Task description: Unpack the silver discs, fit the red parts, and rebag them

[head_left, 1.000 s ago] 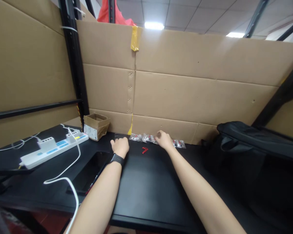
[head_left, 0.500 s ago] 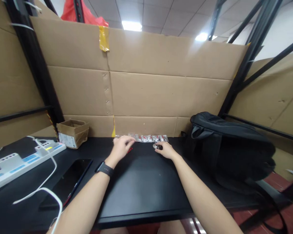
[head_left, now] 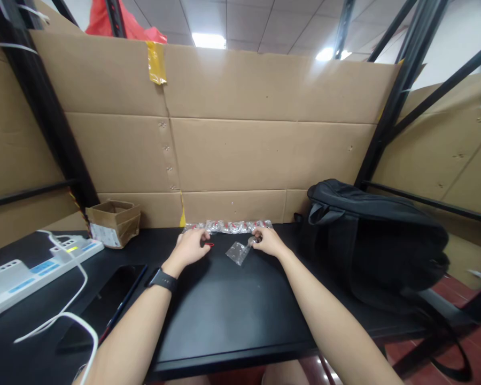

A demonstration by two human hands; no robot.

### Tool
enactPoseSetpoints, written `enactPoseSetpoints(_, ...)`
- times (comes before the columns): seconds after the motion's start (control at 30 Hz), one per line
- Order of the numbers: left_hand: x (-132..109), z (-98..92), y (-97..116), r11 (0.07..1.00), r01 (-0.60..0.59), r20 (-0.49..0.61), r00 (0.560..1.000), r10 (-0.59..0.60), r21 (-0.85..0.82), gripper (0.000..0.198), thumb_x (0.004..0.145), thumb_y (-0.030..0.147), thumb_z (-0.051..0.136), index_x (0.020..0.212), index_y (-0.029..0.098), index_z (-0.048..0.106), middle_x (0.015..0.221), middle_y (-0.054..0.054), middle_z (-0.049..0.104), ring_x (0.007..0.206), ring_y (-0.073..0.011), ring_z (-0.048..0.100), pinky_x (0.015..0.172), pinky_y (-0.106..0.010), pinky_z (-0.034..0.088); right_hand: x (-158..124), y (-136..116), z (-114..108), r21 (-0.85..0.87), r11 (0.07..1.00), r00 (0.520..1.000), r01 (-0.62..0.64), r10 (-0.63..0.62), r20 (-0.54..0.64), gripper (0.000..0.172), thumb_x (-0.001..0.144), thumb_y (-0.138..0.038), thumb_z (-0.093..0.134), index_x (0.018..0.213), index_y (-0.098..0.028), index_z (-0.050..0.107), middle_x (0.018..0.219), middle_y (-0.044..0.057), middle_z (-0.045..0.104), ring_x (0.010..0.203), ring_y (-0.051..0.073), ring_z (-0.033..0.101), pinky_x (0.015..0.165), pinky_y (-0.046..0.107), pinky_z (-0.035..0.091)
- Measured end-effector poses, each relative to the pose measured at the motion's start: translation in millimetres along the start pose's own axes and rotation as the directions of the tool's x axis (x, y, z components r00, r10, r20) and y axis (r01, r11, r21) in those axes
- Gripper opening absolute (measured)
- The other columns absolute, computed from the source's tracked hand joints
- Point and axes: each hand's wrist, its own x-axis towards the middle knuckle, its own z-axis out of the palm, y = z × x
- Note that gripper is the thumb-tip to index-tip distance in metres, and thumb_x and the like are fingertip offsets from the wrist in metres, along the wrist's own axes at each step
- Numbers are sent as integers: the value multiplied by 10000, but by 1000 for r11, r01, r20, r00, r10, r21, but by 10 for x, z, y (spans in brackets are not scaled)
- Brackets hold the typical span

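My left hand (head_left: 191, 247), with a black watch on its wrist, is at the back of the black table (head_left: 224, 305), its thumb and fingers curved apart beside a small red item (head_left: 209, 245). The fingers of my right hand (head_left: 268, 241) are closed on a small shiny round object (head_left: 253, 240). Just left of that object, a small clear plastic bag (head_left: 238, 253) lies on the table. Behind both hands, a row of clear packets with red bits (head_left: 228, 227) runs along the cardboard wall.
At the right stands a black backpack (head_left: 372, 240). On the left are an open cardboard box (head_left: 116, 222), a white power strip (head_left: 36, 278) with a white cable (head_left: 78, 267), and a dark phone or tablet (head_left: 104, 305). A cardboard wall (head_left: 232, 155) closes the back.
The clear bag now shows on the table between my hands. My left hand has moved slightly down and its fingers have spread. The view has shifted a little.
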Motion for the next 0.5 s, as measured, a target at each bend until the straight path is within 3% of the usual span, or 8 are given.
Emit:
enactPoseSetpoints(0.13, 7, 46, -94, 988, 93, 110, 988, -106, 120, 201, 702, 397, 720, 836, 250, 689, 931, -43, 729, 1028, -299, 622, 937, -464, 356, 12, -35, -99, 64, 998, 997, 20, -16, -72, 289, 635, -270, 780, 907, -217, 700, 855, 12, 727, 789, 179, 655, 735, 255, 463)
enactPoseSetpoints(0.3, 6, 109, -41, 992, 53, 141, 988, -69, 116, 111, 821, 304, 624, 756, 252, 698, 888, -37, 746, 1001, -282, 634, 954, -494, 325, 20, -161, -176, 241, 970, 981, 12, 35, -189, 264, 636, -253, 746, 892, -210, 696, 820, 11, 725, 752, 177, 662, 715, 261, 488)
enactPoseSetpoints(0.4, 18, 110, 23, 999, 36, 70, 997, -34, -37, 137, 871, 335, 580, 810, 253, 671, 874, -10, 751, 941, -249, 663, 985, -497, 341, 13, -285, -186, 427, 903, 977, 50, 44, -207, 263, 654, -276, 736, 898, -194, 681, 877, 33, 730, 773, 183, 679, 694, 265, 501)
enactPoseSetpoints(0.5, 41, 143, 133, 938, -26, -29, 999, 17, -346, 198, 861, 417, 610, 808, 230, 644, 893, -14, 757, 922, -227, 689, 970, -424, 423, -20, -447, -178, 594, 796, 981, 114, 3, -193, 306, 661, -282, 746, 940, -186, 662, 949, 53, 734, 837, 191, 693, 729, 280, 515)
